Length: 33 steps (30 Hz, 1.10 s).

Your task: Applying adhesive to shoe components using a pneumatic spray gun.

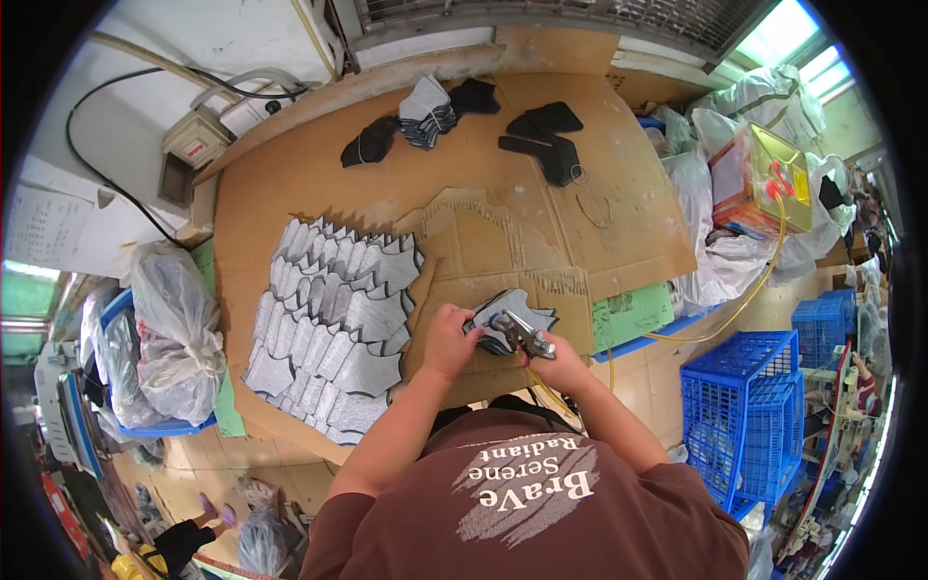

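Observation:
My left hand (pixel 450 338) presses on the left edge of a small stack of grey cut fabric pieces (pixel 512 311) lying on a sheet of cardboard (pixel 503 251). My right hand (pixel 559 362) grips a metal spray gun (pixel 525 333) whose nozzle points at the top piece of that stack. A yellow hose (pixel 744 290) runs from the gun to a yellow metal can (pixel 773 179) at the right. To the left of my hands, several grey pieces (pixel 333 324) lie spread in overlapping rows.
The wooden table (pixel 290 174) carries stacks of dark and grey pieces (pixel 430 111) and black cut parts (pixel 546 135) at the back. White bags (pixel 710 261) and blue crates (pixel 749 406) stand at the right, a tied plastic bag (pixel 179 333) at the left.

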Each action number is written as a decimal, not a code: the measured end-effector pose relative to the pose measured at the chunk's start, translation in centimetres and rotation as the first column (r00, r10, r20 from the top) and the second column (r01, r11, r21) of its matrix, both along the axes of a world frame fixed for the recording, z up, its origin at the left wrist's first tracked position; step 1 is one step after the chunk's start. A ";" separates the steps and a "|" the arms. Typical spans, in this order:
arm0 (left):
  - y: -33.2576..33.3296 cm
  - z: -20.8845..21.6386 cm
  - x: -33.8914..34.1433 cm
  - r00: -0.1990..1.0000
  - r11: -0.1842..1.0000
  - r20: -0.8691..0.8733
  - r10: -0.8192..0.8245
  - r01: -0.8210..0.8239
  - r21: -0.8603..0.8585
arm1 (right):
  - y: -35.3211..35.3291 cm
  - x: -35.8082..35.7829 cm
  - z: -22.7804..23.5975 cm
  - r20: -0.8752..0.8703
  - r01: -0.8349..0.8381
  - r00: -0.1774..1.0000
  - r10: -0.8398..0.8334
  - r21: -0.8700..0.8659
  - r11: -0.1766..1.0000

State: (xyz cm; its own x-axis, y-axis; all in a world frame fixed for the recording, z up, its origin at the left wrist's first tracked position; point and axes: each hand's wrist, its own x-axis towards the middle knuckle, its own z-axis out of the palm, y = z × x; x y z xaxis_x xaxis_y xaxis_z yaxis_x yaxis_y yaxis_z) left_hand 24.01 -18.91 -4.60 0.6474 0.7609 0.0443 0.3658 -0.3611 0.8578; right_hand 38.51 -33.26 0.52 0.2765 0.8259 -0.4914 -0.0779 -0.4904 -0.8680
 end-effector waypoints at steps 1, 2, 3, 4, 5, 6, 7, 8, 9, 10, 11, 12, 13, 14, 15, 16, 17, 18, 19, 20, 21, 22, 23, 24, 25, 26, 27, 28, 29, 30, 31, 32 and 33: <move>0.0 0.1 0.0 1.000 1.000 -0.001 -0.004 0.004 -0.007 | 0.0 0.1 0.1 0.000 0.001 1.000 -0.001 0.000 1.000; 0.0 0.3 0.1 1.000 1.000 -0.002 -0.010 0.010 -0.015 | -0.1 0.2 0.2 -0.026 0.037 0.999 -0.036 0.011 0.999; 0.0 0.3 0.1 1.000 1.000 -0.001 -0.011 0.011 -0.015 | -0.1 0.3 0.3 -0.052 0.073 0.996 -0.072 0.020 0.997; 0.0 0.3 0.2 1.000 1.000 0.000 -0.008 0.008 -0.018 | -0.2 0.5 0.3 -0.051 0.075 0.996 -0.074 0.020 0.997; -0.1 0.3 0.2 1.000 1.000 0.001 -0.003 0.003 -0.020 | -0.3 0.7 0.3 -0.040 0.087 0.995 -0.086 0.023 0.996; -0.1 0.2 0.2 1.000 1.000 0.001 -0.004 0.004 -0.019 | -0.3 0.9 0.5 -0.028 0.099 0.995 -0.098 0.026 0.995; -0.1 0.1 0.2 1.000 1.000 0.011 0.001 -0.001 -0.015 | -0.3 1.0 0.8 -0.028 0.100 0.995 -0.099 0.026 0.995; -0.1 0.0 0.2 1.000 1.000 0.021 0.006 -0.006 -0.011 | -0.2 1.2 1.9 -0.029 0.122 0.992 -0.123 -0.009 0.992; 0.0 -0.1 0.2 1.000 1.000 0.021 0.006 -0.005 -0.011 | -0.1 1.3 2.5 -0.028 0.145 0.989 -0.146 -0.043 0.989; 0.1 -0.2 0.1 1.000 1.000 0.017 0.005 -0.005 -0.014 | -0.2 1.4 2.3 -0.029 0.145 0.989 -0.146 -0.043 0.989; 0.1 -0.2 0.2 1.000 1.000 0.015 0.001 -0.001 -0.017 | -0.5 1.6 2.0 -0.032 0.164 0.986 -0.164 -0.023 0.986; 0.1 -0.3 0.3 1.000 1.000 0.017 -0.002 0.002 -0.017 | -0.8 1.9 1.7 -0.036 0.182 0.983 -0.182 -0.003 0.983; 0.1 -0.4 0.3 1.000 1.000 0.016 0.000 0.000 -0.017 | -1.0 2.0 1.3 -0.034 0.185 0.982 -0.185 -0.002 0.983; 0.1 -0.5 0.3 1.000 1.000 0.014 0.005 -0.005 -0.017 | -1.2 2.0 0.9 -0.026 0.207 0.978 -0.206 0.032 0.978; 0.1 -0.5 0.3 1.000 1.000 0.014 0.005 -0.005 -0.016 | -1.3 2.0 0.7 -0.020 0.228 0.974 -0.227 0.067 0.971; 0.2 -0.5 0.3 1.000 0.999 0.019 0.010 -0.009 -0.039 | -1.4 2.0 0.7 -0.021 0.227 0.974 -0.226 0.068 0.972; 0.3 -0.4 0.0 1.000 0.998 0.021 0.023 -0.022 -0.060 | -1.3 1.9 0.9 0.001 0.206 0.978 -0.206 0.070 0.976; 0.4 -0.7 -0.1 0.999 0.998 0.018 0.035 -0.034 -0.056 | -1.1 1.8 1.1 0.022 0.182 0.983 -0.184 0.073 0.981; 0.4 -1.2 -0.3 0.998 0.996 0.039 0.056 -0.054 -0.068 | -1.0 1.7 1.3 0.016 0.168 0.985 -0.170 0.077 0.983; 0.5 -1.4 -0.5 0.995 0.994 0.057 0.081 -0.077 -0.077 | -1.1 1.5 1.6 0.054 0.143 0.988 -0.147 0.071 0.987; 0.6 -1.2 -0.8 0.993 0.993 0.044 0.106 -0.103 -0.066 | -0.9 1.2 1.7 0.085 0.112 0.989 -0.118 0.068 0.991; 0.7 -1.1 -1.2 0.991 0.965 -0.010 0.133 -0.132 -0.226 | -0.9 1.0 2.0 0.067 0.084 0.994 -0.089 0.077 0.993; 1.0 -0.8 -2.1 0.986 0.910 -0.064 0.151 -0.165 -0.380 | -0.9 1.1 2.4 0.048 0.069 0.996 -0.073 0.077 0.995; 1.4 -0.4 -3.4 0.980 0.909 -0.082 0.180 -0.197 -0.367 | -0.9 1.0 2.7 0.028 0.052 0.998 -0.055 0.077 0.996; 1.8 0.2 -4.9 0.958 0.810 -0.057 0.280 -0.268 -0.523 | -0.8 0.8 2.9 0.007 0.025 1.000 -0.025 0.086 0.996; 2.0 1.1 -6.2 0.925 0.683 -0.040 0.378 -0.308 -0.662 | -0.9 0.8 3.1 0.006 0.015 1.000 -0.016 0.096 0.995; 2.6 2.4 -8.1 0.894 0.688 -0.074 0.442 -0.392 -0.611 | -0.8 0.9 3.1 0.010 0.013 1.000 -0.014 0.104 0.995; 3.4 2.4 -10.9 0.859 0.671 -0.109 0.500 -0.464 -0.579 | -0.6 0.8 2.8 0.000 0.001 1.000 -0.001 0.109 0.994; 4.2 2.0 -14.2 0.825 0.650 -0.137 0.549 -0.524 -0.550 | -0.6 0.9 2.9 0.000 -0.024 1.000 0.024 0.089 0.996; 4.8 1.1 -17.9 0.739 0.605 -0.151 0.656 -0.635 -0.480 | -0.3 0.8 2.9 -0.002 -0.055 0.998 0.055 0.072 0.996; 5.2 1.1 -20.7 0.657 0.529 -0.074 0.751 -0.664 -0.529 | -0.2 0.8 3.0 -0.008 -0.065 0.998 0.066 0.059 0.996; 5.7 0.9 -24.0 0.622 0.515 -0.116 0.774 -0.726 -0.455 | -0.1 0.8 2.8 -0.010 -0.069 0.997 0.070 0.060 0.996; 6.1 0.6 -26.7 0.541 0.452 -0.066 0.839 -0.759 -0.469 | -0.1 0.9 2.4 -0.001 -0.089 0.996 0.090 0.062 0.994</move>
State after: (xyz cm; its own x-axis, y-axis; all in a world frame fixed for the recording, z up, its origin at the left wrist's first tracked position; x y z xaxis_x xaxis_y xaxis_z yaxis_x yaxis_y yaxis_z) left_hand -2.69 -12.84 -3.99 -0.2436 0.9004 -0.3604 0.1604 0.4039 0.9006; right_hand 39.43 -33.33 2.92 0.1984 0.8760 -0.4397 -0.0396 -0.4410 -0.8966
